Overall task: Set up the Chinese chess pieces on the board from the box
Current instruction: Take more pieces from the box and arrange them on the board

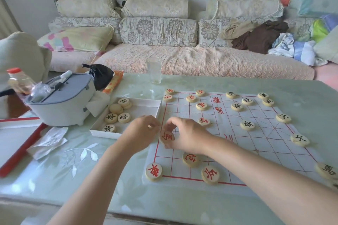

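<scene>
Wood is judged to be the stuff of the red-marked piece (pixel 166 137): a thick, stiff disc, light enough to be lifted by two fingertips. Its faces are smooth, so it is likely to slide on the board (pixel 265 144) once set down. It is held tilted at the board's nine o'clock edge, pinched at its rim by the thumb and curled fingers of the right hand (pixel 184 135). The rim is judged the best place for a hold, since the flat faces offer nothing to grip and the painted character is kept readable. The left hand (pixel 144 129) is seen just beside the piece, at its ten o'clock, fingers bent; whether anything is pinched in it cannot be told. More pieces lie in the white box (pixel 144 105), at ten o'clock from the board. Breakage is little to be feared; a dropped disc is more likely to roll away across the glassy table (pixel 54 170).
</scene>
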{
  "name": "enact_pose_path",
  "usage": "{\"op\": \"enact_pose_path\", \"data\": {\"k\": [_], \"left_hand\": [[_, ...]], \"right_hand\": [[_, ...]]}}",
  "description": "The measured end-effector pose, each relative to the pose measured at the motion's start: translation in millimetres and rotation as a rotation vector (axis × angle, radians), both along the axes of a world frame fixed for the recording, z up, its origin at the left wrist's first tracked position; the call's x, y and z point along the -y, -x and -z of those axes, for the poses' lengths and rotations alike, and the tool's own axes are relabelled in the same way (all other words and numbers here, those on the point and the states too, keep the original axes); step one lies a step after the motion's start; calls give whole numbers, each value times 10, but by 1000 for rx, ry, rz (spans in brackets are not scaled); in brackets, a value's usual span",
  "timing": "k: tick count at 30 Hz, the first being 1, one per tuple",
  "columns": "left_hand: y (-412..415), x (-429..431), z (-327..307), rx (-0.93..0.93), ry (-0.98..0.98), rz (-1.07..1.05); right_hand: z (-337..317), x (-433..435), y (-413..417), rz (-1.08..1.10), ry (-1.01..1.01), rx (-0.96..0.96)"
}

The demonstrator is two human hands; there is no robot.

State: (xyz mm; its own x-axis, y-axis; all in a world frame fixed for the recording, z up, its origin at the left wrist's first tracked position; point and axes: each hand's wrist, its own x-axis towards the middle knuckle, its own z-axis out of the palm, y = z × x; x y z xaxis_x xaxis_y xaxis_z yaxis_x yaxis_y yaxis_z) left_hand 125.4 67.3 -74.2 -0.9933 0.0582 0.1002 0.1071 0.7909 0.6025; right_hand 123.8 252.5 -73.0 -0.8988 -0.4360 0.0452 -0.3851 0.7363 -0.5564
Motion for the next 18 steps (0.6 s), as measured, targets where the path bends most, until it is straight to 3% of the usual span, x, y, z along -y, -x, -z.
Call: {"op": "enact_pose_path", "data": {"k": [4,8,12,18], "left_hand": [[-108,275,113,-68,149,89],[-233,345,100,-125,173,125],[-425,325,41,79,44,207],[-537,248,44,154,178,250]], "right_hand": [[64,150,-116,-73,-213,18],[101,237,-162,-82,-201,17],[132,218,-159,-141,-197,20],[144,122,-153,-157,-164,8]]}}
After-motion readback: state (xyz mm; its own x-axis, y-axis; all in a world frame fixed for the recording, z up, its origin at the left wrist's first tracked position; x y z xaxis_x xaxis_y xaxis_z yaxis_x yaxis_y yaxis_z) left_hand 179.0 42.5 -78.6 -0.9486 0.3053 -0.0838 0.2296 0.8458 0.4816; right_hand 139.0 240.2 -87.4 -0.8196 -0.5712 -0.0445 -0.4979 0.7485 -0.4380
